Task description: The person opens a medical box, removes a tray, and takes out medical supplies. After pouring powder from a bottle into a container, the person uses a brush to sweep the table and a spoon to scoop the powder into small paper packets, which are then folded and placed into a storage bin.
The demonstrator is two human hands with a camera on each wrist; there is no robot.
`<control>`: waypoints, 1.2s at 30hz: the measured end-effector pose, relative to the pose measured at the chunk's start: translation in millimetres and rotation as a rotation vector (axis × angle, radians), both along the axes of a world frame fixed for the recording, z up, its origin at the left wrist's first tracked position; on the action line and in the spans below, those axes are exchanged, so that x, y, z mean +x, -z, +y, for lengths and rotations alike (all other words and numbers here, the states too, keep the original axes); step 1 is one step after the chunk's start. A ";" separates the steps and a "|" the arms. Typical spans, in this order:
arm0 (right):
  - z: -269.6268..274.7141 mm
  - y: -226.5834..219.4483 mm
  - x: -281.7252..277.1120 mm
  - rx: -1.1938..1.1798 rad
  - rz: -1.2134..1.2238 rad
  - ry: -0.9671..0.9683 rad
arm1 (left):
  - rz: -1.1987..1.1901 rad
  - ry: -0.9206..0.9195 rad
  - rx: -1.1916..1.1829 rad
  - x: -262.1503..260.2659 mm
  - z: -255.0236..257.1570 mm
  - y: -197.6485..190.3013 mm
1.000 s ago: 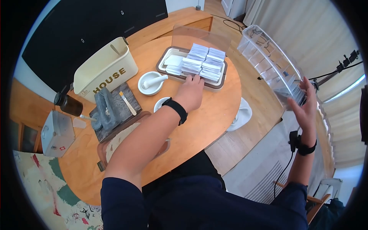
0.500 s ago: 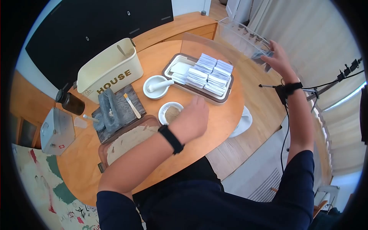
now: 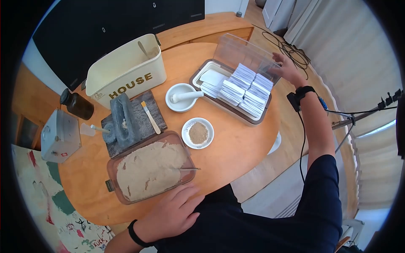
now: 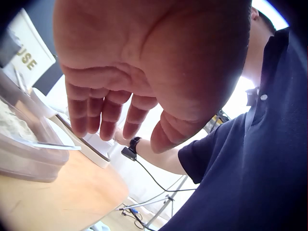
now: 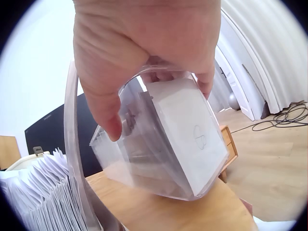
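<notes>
At the far right of the table, my right hand [image 3: 289,69] grips the end of a clear plastic box [image 5: 144,185]. In the right wrist view the thumb lies on one side of the box and the fingers on the other. A white card [image 5: 187,125] with a small pencil mark stands inside it. Next to the box is a brown-rimmed tray [image 3: 236,113] full of folded white paper packets [image 3: 242,84]. My left hand [image 3: 168,215] has its fingers extended and holds nothing. It is at the table's near edge, below a container of beige powder [image 3: 149,168].
A white bowl of powder [image 3: 198,133] and a mortar with pestle [image 3: 181,99] stand mid-table. A brush [image 3: 151,118] lies on a stone slab. Behind are a cream HOUSE bin [image 3: 126,80], a dark jar [image 3: 78,104] and a metal case [image 3: 61,135]. Cables [image 3: 291,48] lie on the floor.
My right hand has swung the clear box from beyond the table's right side inward, behind the packet tray. The left hand has drawn back from the tray to the near edge.
</notes>
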State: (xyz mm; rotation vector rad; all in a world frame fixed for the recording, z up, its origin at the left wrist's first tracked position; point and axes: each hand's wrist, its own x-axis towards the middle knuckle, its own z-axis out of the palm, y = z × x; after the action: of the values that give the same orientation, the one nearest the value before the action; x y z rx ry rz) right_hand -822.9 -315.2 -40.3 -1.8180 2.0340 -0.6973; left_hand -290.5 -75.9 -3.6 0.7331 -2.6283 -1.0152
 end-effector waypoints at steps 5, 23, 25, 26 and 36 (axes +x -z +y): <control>-18.3 29.8 1.3 -0.057 -0.126 -0.196 | 0.038 -0.162 0.038 12.6 7.8 8.3; -32.9 16.7 -15.1 0.054 -0.537 -0.059 | 0.026 -0.396 0.098 31.6 31.7 12.7; -42.3 -6.2 -33.1 0.066 -0.457 0.029 | 0.029 -0.424 0.142 39.9 37.4 11.5; -50.0 -20.4 -41.4 0.077 -0.381 0.126 | 0.033 -0.437 0.143 47.8 42.4 14.2; -160.6 -69.4 171.5 -0.065 0.566 -0.478 | 0.272 -1.372 -0.241 154.9 110.5 97.6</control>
State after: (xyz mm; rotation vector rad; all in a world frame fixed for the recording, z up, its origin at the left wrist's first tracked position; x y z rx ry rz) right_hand -651.4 -475.9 29.1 -2.6320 1.7450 -0.1147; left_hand -135.7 34.6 -101.2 1.7308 -1.3552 -0.3032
